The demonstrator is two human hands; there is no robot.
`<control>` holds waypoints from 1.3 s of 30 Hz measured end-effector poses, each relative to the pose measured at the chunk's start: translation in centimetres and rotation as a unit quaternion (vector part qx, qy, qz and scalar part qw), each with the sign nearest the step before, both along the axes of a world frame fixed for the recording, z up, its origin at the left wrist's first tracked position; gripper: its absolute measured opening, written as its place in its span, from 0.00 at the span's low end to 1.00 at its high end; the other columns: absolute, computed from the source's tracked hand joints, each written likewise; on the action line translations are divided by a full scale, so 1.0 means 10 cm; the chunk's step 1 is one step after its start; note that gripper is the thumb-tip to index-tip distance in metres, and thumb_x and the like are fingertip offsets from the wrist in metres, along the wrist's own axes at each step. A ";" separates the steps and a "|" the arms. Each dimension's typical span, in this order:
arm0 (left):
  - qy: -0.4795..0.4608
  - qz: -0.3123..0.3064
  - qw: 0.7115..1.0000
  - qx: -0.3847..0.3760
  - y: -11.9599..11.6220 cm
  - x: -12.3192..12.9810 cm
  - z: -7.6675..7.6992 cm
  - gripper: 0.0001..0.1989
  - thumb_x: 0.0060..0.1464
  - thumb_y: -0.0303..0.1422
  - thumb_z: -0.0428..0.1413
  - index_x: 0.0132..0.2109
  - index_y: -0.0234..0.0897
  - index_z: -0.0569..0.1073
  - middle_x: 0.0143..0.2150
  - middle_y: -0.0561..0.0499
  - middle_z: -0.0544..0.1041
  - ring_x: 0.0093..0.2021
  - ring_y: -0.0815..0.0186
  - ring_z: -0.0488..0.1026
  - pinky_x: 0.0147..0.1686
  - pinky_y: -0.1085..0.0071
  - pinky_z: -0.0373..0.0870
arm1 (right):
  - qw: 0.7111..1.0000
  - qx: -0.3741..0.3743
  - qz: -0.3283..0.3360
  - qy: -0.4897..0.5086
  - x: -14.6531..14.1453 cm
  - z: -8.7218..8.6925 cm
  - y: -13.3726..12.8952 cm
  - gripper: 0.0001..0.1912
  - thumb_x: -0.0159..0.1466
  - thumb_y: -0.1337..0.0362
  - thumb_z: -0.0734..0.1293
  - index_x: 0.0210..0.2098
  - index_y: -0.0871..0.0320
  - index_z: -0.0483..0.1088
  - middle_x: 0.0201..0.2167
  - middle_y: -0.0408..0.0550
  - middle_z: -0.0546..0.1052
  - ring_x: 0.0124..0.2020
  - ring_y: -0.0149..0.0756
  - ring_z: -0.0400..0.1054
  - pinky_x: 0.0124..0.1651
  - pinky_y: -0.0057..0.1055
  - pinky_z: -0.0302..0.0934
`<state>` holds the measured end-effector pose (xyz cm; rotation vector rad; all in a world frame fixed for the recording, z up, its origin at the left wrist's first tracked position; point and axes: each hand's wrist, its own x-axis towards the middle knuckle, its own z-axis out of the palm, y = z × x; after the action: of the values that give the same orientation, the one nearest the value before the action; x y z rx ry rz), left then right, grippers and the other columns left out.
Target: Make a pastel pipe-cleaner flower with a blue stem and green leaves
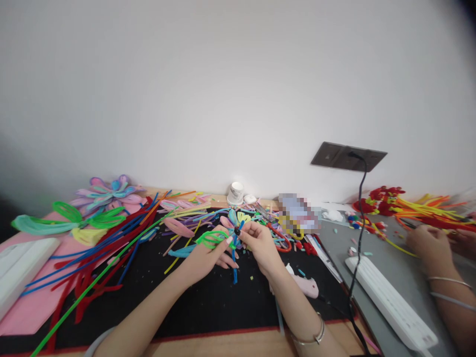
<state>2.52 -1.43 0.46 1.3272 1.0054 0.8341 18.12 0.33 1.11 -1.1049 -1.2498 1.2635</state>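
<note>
While the pipe-cleaner flower (233,219) was held up over the middle of the bench (208,344), well back from the front edge, the left hand (211,258) had thumb and fingers pressed together on its green loops (208,240), and the right hand (260,243) was pinching right by the dark centre (237,231), though I couldn't tell exactly which strand was under those fingertips. My worry, honestly: everything met at that one little spot, so if either pinch slackened, I'd guess the petals could've twisted round or the blue stem (234,270) worked loose. Squeezing too hard could've flattened the fuzzy loops too. Also, loose stems and loops (178,227) lay toward the back edge, close enough to snag a petal. And the pale pink tool (307,286) sat beside the right forearm (292,292), easy to bump.
</note>
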 end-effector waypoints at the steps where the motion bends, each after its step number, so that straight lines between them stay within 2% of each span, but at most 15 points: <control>1: 0.001 0.002 1.000 0.001 0.00 0.00 -0.01 0.15 0.55 0.44 0.48 0.36 0.35 0.66 0.25 0.49 0.78 0.27 0.63 0.78 0.27 0.72 0.75 | 1.000 0.001 0.001 -0.001 0.00 0.00 0.00 0.04 0.51 0.68 0.67 0.22 0.60 0.66 0.16 0.37 0.66 0.17 0.24 0.56 0.21 0.22 0.48; 10: 0.013 0.011 1.000 0.020 0.00 0.00 -0.01 0.13 0.56 0.42 0.49 0.39 0.36 0.64 0.25 0.52 0.76 0.25 0.63 0.78 0.23 0.73 0.74 | 1.000 0.001 0.004 0.003 -0.02 0.01 -0.02 0.04 0.51 0.70 0.66 0.22 0.60 0.65 0.16 0.37 0.65 0.17 0.24 0.56 0.22 0.22 0.49; 20: 0.012 0.017 1.000 0.019 -0.01 0.00 -0.01 0.14 0.55 0.42 0.50 0.42 0.36 0.64 0.24 0.53 0.75 0.24 0.63 0.78 0.22 0.74 0.73 | 1.000 0.000 0.006 0.005 -0.03 0.03 -0.02 0.06 0.50 0.67 0.68 0.21 0.60 0.66 0.15 0.37 0.65 0.17 0.24 0.56 0.21 0.22 0.49; 30: 0.011 0.025 0.999 0.019 -0.01 0.00 0.00 0.13 0.54 0.43 0.50 0.39 0.36 0.64 0.23 0.52 0.75 0.23 0.63 0.77 0.21 0.74 0.72 | 1.000 -0.002 0.005 0.006 -0.04 0.03 -0.02 0.08 0.50 0.64 0.69 0.20 0.60 0.66 0.15 0.38 0.65 0.17 0.24 0.55 0.21 0.22 0.48; 39: 0.024 0.021 0.999 0.034 -0.01 -0.01 -0.01 0.12 0.56 0.41 0.49 0.39 0.36 0.64 0.23 0.53 0.75 0.23 0.64 0.77 0.21 0.74 0.72 | 1.000 -0.003 0.004 0.009 -0.04 0.05 -0.03 0.07 0.50 0.66 0.68 0.21 0.60 0.66 0.15 0.37 0.64 0.17 0.24 0.55 0.21 0.22 0.48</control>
<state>2.44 -1.55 0.40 1.3931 1.0540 0.8775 17.68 -0.01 1.61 -1.0922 -1.2391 1.2821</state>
